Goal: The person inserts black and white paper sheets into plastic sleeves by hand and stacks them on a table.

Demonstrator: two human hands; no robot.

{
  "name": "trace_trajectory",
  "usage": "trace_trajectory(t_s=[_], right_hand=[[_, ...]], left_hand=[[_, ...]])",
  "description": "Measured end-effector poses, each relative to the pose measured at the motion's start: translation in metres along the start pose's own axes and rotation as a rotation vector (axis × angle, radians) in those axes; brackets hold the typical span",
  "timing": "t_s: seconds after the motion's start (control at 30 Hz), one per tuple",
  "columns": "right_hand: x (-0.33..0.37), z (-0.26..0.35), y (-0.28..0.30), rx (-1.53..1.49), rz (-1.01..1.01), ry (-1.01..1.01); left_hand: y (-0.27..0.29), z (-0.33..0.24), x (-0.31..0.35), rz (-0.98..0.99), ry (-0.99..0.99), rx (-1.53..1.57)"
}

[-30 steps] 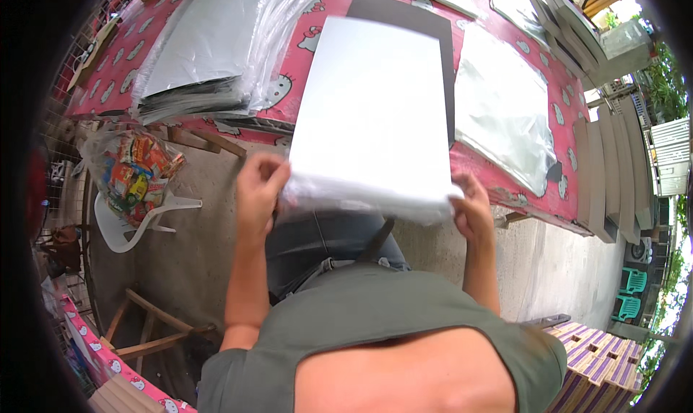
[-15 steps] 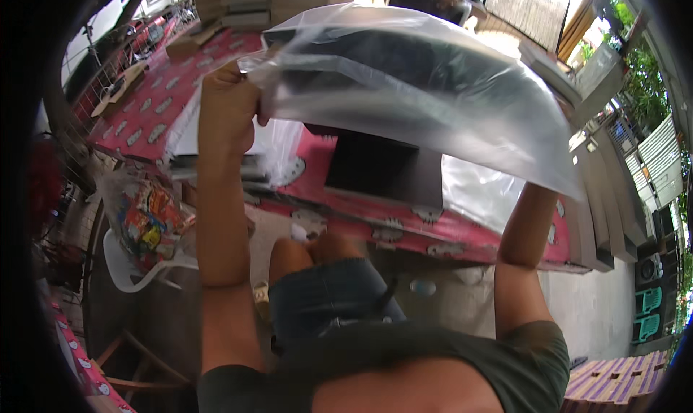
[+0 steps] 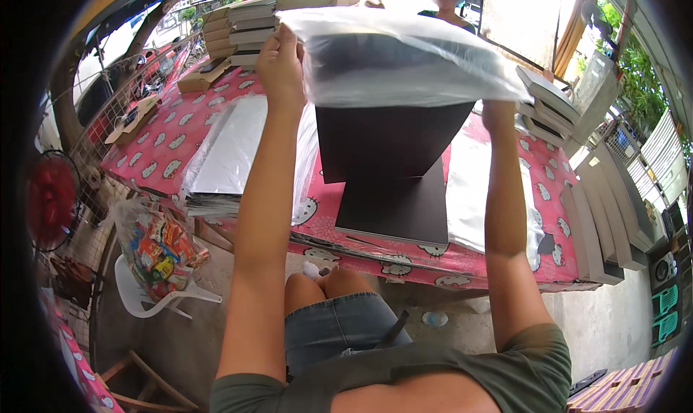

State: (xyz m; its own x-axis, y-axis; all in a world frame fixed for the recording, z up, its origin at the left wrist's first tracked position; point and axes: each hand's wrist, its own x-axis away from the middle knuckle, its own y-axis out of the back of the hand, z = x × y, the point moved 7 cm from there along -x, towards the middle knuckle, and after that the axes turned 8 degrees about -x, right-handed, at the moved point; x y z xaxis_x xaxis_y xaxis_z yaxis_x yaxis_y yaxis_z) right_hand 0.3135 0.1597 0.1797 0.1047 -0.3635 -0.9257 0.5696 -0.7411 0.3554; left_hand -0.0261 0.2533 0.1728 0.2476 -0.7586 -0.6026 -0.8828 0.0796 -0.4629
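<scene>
Both my arms reach forward over the table. My left hand (image 3: 281, 61) is closed on the upper left corner of a clear plastic bag (image 3: 404, 88). At the bag's right lower end my right hand (image 3: 499, 115) is closed on its edge, fingers partly hidden. The bag covers the upper part of a flat black board (image 3: 386, 142), whose lower part sticks out below the plastic. Under it, a stack of black boards (image 3: 393, 214) lies on the table, close to or touching the raised board's lower edge.
A pink patterned cloth (image 3: 155, 149) covers the table. White sheets in plastic (image 3: 234, 142) lie left, white plastic bags (image 3: 469, 196) right. Grey stacks (image 3: 253, 30) stand at the back left, more stacks (image 3: 545, 106) at the right. A white chair (image 3: 148, 290) holds a bag of colourful packets (image 3: 162, 250).
The bag has moved away from me and up, and looks narrower. More of the black board shows below it. Both hands keep hold of the plastic. The view has shifted.
</scene>
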Motion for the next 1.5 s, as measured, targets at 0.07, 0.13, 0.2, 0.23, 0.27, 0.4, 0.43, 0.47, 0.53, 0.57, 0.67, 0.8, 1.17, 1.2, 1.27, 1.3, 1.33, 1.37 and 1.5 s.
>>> trace_trajectory(t_s=[0.07,0.13,0.2,0.23,0.27,0.4,0.43,0.47,0.53,0.57,0.67,0.8,1.17,1.2,1.27,1.3,1.33,1.37,1.5], right_hand=[[0.026,-0.025,-0.016,0.048,0.029,-0.004],[0.047,-0.030,-0.023,0.088,0.067,-0.099],[0.054,-0.011,-0.014,-0.202,-0.073,-0.227],[0.059,-0.009,-0.025,-0.783,-0.104,-0.615],[0.055,-0.006,-0.021,-0.715,-0.065,-0.606],[0.034,-0.002,-0.020,-0.861,-0.151,-0.548],[0.025,0.008,-0.016,-0.924,-0.211,-0.495],[0.024,0.012,-0.020,-0.968,-0.225,-0.512],[0.027,0.017,-0.031,-1.067,-0.250,-0.555],[0.040,0.003,-0.039,-1.044,-0.197,-0.583],[0.108,-0.055,-0.059,-0.717,-0.017,-0.761],[0.111,-0.002,-0.054,-1.063,-0.181,-0.616],[0.157,-0.008,-0.030,-0.757,0.089,-1.071],[0.188,-0.006,-0.032,-0.810,0.140,-1.172],[0.240,0.012,-0.032,-0.979,0.196,-1.365],[0.261,0.024,-0.030,-1.062,0.210,-1.452],[0.274,0.032,-0.022,-0.941,0.283,-1.461],[0.286,0.037,-0.015,-0.823,0.359,-1.461],[0.271,0.103,0.005,-0.525,0.674,-0.850]], left_hand=[[-0.003,0.004,0.010,0.064,-0.019,0.127],[-0.003,-0.003,0.041,0.151,-0.123,0.385],[-0.006,-0.034,0.085,0.177,-0.446,-0.089],[-0.009,-0.047,0.097,0.184,-0.602,-0.342],[-0.008,-0.042,0.093,0.125,-0.473,-0.281],[-0.008,-0.035,0.072,-0.020,-0.395,-0.187],[-0.010,-0.040,0.066,-0.035,-0.496,-0.194],[-0.012,-0.042,0.063,-0.037,-0.536,-0.223],[-0.006,-0.033,0.058,-0.096,-0.637,-0.342],[0.000,-0.022,0.063,-0.123,-0.680,-0.397],[0.035,0.057,0.081,0.071,-0.354,-0.443],[0.059,0.086,0.117,0.337,-0.169,-0.455],[0.018,0.048,0.181,1.061,0.127,-0.957],[0.031,0.056,0.195,1.075,0.135,-0.858],[0.052,0.068,0.230,1.007,0.230,-0.817],[0.062,0.071,0.245,0.972,0.277,-0.798],[0.069,0.071,0.253,0.869,0.428,-0.697],[0.078,0.072,0.261,0.744,0.561,-0.589],[0.108,0.056,0.265,0.534,0.519,-0.856]])
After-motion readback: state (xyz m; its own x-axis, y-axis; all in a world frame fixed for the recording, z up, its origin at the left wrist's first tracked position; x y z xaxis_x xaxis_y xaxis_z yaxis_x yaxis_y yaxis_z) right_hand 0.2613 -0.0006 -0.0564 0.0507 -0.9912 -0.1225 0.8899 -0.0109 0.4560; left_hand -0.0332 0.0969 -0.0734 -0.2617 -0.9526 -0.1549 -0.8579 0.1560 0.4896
